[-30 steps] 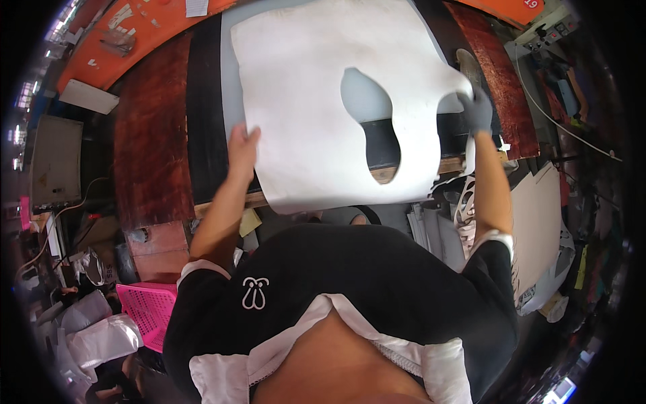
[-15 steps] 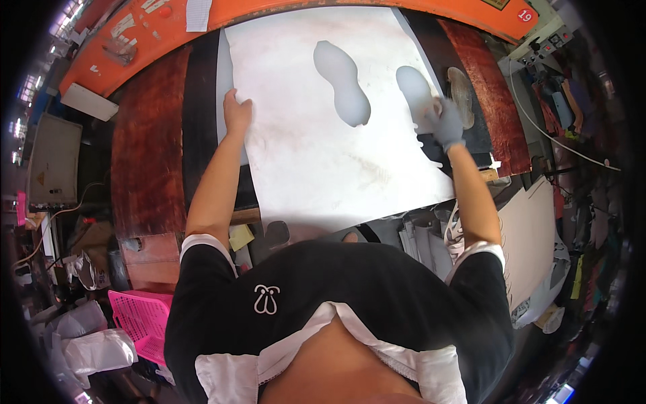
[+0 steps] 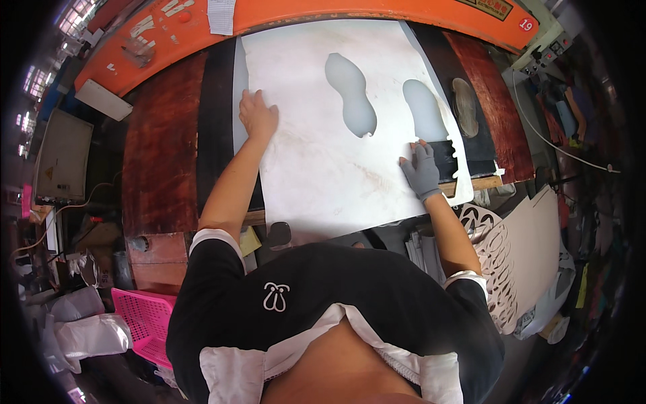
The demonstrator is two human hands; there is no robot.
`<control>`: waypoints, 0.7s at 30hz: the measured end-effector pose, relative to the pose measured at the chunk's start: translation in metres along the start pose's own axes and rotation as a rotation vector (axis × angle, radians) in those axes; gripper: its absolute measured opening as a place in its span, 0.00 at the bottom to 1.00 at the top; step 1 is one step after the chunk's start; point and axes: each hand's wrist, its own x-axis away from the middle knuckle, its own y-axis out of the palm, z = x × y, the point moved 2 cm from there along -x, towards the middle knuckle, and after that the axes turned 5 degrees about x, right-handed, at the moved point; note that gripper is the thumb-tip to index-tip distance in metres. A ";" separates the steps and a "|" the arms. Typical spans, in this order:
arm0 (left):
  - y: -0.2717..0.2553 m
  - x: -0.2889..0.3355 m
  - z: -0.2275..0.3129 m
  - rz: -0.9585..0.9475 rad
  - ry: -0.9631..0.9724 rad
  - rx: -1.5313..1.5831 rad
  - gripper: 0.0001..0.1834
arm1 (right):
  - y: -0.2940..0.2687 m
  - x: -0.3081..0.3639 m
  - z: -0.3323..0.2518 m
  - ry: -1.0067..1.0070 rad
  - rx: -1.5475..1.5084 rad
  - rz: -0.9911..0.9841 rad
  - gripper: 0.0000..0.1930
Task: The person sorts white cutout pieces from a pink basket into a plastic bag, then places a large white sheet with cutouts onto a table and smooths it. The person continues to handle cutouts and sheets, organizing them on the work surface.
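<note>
A large white sheet (image 3: 303,161) lies over the work surface, with two sole-shaped cutouts through it. Pale blue-grey material shows through the left cutout (image 3: 352,97) and the upper part of the right cutout (image 3: 425,111). My bare left hand (image 3: 259,116) rests on the sheet near its left edge, fingers apart. In a grey glove with bare fingertips, my right hand (image 3: 422,170) lies on the sheet beside the lower end of the right cutout, its fingers extended. A narrow, jagged strip borders that cutout. Farther right, a brownish sole-shaped piece (image 3: 465,108) lies on the black board.
An orange machine beam (image 3: 282,12) spans the far side. Dark red boards (image 3: 161,141) flank the black surface. A pink basket (image 3: 145,323) stands at lower left. Pale sheets with many cutouts (image 3: 528,242) lean at right, and a grey box (image 3: 64,155) stands far left.
My right hand has moved from the sheet's right edge down and left onto the sheet. My left hand has shifted from the left edge farther onto it, fingers now spread. The view has shifted slightly.
</note>
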 end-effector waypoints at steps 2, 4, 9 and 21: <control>0.000 0.012 0.013 0.013 0.169 -0.198 0.32 | -0.002 0.001 0.000 0.074 -0.087 0.006 0.27; 0.008 0.026 0.021 -0.231 0.184 -0.126 0.32 | -0.002 0.000 0.003 0.219 -0.179 -0.038 0.26; 0.014 0.044 0.025 -0.402 0.177 -0.139 0.31 | -0.004 -0.007 0.010 0.558 -0.672 -0.278 0.20; 0.045 0.074 0.103 -0.270 0.278 0.232 0.31 | -0.175 -0.056 -0.072 0.366 -1.317 0.169 0.16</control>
